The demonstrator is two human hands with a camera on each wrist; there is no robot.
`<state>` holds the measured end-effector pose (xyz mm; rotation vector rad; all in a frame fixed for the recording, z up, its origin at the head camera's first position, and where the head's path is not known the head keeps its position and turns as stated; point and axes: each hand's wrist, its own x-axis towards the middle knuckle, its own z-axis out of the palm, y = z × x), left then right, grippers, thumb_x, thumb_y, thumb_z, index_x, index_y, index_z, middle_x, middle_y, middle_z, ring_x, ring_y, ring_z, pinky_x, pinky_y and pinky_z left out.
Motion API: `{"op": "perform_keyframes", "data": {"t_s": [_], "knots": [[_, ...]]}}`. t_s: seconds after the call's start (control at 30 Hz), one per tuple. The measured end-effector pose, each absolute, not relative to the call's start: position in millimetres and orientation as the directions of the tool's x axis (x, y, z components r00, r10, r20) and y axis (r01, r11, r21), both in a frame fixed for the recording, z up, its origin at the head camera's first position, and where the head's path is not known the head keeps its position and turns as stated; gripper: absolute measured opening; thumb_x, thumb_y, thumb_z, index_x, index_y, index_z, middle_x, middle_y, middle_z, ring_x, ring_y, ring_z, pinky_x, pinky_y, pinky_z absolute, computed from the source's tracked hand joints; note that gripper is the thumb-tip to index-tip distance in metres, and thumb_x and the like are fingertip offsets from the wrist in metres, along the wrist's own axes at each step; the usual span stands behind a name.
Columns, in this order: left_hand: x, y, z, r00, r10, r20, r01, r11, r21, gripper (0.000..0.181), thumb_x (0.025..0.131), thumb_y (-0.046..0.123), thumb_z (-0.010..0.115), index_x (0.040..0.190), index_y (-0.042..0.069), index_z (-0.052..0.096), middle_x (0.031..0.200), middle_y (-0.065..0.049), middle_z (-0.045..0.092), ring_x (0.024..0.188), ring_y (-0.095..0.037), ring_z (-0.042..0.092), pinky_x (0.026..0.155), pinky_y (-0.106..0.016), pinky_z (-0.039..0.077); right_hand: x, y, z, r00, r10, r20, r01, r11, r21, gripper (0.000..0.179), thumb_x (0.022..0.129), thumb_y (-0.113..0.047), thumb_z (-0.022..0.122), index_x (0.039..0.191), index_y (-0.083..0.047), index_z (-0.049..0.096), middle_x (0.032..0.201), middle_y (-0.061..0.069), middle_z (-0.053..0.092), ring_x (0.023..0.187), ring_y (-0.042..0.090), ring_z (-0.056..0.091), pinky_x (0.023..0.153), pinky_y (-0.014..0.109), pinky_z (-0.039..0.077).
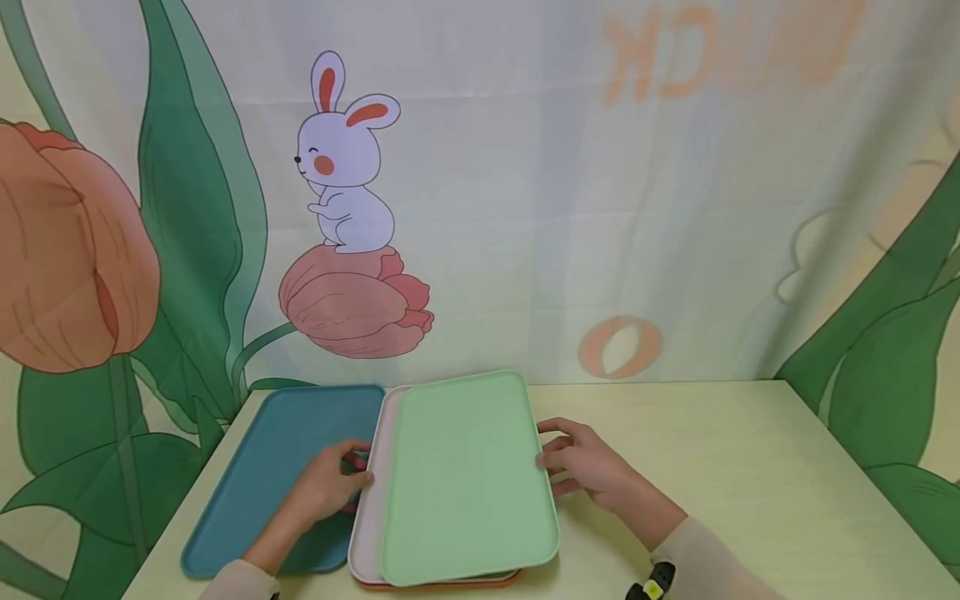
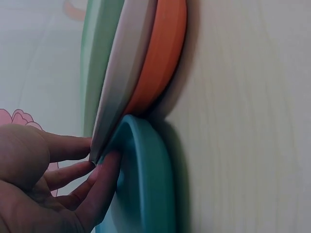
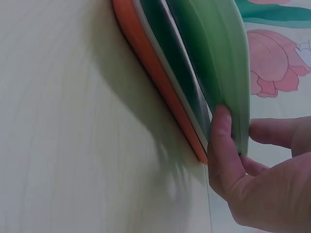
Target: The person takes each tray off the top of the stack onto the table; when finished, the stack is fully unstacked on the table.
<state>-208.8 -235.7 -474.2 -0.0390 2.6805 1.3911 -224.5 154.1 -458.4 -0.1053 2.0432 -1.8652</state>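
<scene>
A stack of rectangular trays lies at the middle of the table. On top is a light green tray [image 1: 465, 483], turned slightly askew and overhanging to the right. My right hand [image 1: 588, 462] pinches its right edge, fingers underneath; in the right wrist view a gap shows below it. Under it is a pale pink tray [image 1: 367, 533], whose left edge my left hand [image 1: 326, 483] pinches between thumb and fingers. An orange tray [image 2: 167, 53] forms the bottom of the stack, and a dark green layer [image 3: 167, 48] shows between. Left of the stack lies a blue tray [image 1: 262, 483], partly beneath my left hand.
The pale wooden table [image 1: 712, 475] extends to the right of the stack. Behind it hangs a curtain [image 1: 525, 208] printed with a rabbit, tulips and leaves, close to the trays' far edges. A dark watch-like band [image 1: 652, 583] is on the right wrist.
</scene>
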Motion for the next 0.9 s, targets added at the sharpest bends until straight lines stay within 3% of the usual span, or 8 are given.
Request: {"op": "perform_keyframes", "data": {"t_s": [0.4, 0.9], "knots": [[-209.6, -237.5, -470.9, -0.988, 0.031, -0.152, -0.105, 0.583, 0.806, 0.046, 0.098, 0.001, 0.071, 0.142, -0.004, 0.058, 0.111, -0.014, 0.061, 0.091, -0.024, 0.064, 0.063, -0.042, 0.063, -214.9, 204.7, -456.1, -0.938, -0.268, -0.219, 0.193, 0.121, -0.974, 0.06, 0.1, -0.003, 0.067, 0.155, -0.002, 0.045, 0.112, 0.016, 0.059, 0.091, 0.027, 0.07, 0.075, 0.044, 0.063], [-213.1, -238.0, -475.1, -0.986, 0.046, -0.163, -0.107, 0.574, 0.812, 0.047, 0.098, 0.002, 0.071, 0.143, -0.002, 0.058, 0.112, -0.013, 0.059, 0.092, -0.023, 0.063, 0.063, -0.041, 0.063, -206.5, 300.7, -455.5, -0.936, -0.251, -0.245, 0.218, 0.132, -0.967, 0.069, 0.105, -0.012, 0.067, 0.162, 0.0, 0.031, 0.114, 0.01, 0.065, 0.1, 0.026, 0.072, 0.083, 0.043, 0.063]]}}
